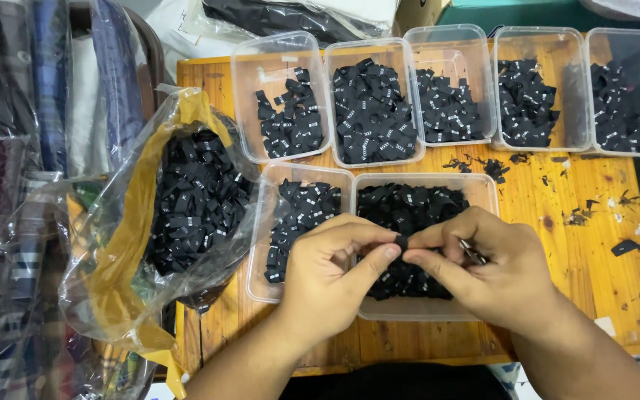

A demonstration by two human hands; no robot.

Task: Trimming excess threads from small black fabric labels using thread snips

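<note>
My left hand (331, 270) and my right hand (487, 263) meet over a clear plastic tub (424, 311) full of small black fabric labels. Both pinch one small black label (401, 242) between thumb and fingertips. A thin metal tool (472, 252), possibly small scissors, is tucked in my right hand's palm. A second tub of black labels (261, 285) sits just left of the first, under my left hand.
Several more clear tubs of black labels (372, 111) line the back of the wooden table (579, 244). A clear plastic bag (187, 200) heaped with labels lies at the left. Black scraps dot the wood at right. Bagged clothing hangs on the far left.
</note>
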